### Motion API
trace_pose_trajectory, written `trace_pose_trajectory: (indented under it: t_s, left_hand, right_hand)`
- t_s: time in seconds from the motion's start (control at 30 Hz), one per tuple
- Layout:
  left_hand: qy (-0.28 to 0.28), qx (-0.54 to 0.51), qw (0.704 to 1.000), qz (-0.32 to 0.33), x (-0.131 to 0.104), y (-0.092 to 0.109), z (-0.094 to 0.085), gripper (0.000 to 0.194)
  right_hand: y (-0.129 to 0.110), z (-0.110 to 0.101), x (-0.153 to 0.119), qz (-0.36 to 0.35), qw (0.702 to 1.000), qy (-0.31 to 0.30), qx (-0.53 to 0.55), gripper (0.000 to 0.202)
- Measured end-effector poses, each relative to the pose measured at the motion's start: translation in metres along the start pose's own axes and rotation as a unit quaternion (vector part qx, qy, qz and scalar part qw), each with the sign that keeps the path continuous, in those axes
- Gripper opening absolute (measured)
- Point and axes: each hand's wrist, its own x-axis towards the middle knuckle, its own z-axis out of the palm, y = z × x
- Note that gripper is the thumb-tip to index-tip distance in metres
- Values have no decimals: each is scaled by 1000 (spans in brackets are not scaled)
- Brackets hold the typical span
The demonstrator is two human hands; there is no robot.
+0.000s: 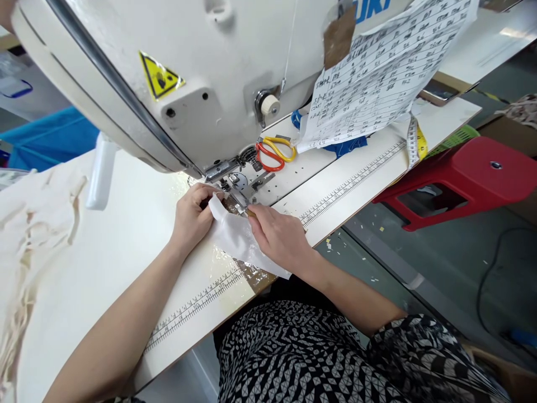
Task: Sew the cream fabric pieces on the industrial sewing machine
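Note:
A thin white piece of fabric lies at the front of the sewing machine, its near end drooping toward the table edge. My left hand is closed on the fabric's upper left edge, close to the needle area. On the other side, my right hand pinches the fabric's right edge beside the metal presser foot. A small brownish bit shows at its fingertips, too small to name. The needle and the exact stitching point are hidden behind the machine head and my fingers.
Scissors with red and yellow handles lie behind the presser foot. A handwritten sheet hangs from the machine. Ruler tape runs along the table's front edge. Cream fabric strips lie at left; a red stool stands right.

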Motion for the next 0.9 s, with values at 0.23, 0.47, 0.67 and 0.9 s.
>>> trace_pose_trajectory:
  t_s: [0.23,0.47,0.67,0.9]
  left_hand:
    - [-15,14,1000,12,0,-1,-1,22]
    - [-20,107,992,63,2,-7,3,15]
    - [4,105,993,55,2,-7,2,17]
    - [5,66,997,36,1,-2,-1,24]
  right_hand:
    - [-2,-2,2,6,1000,-22,-8,29]
    - [-4,-1,1,14,999,-39,-30,29]
    - [-5,-1,1,18,999,-42,-24,29]
    - [-5,-5,4,27,998,-55,-16,30]
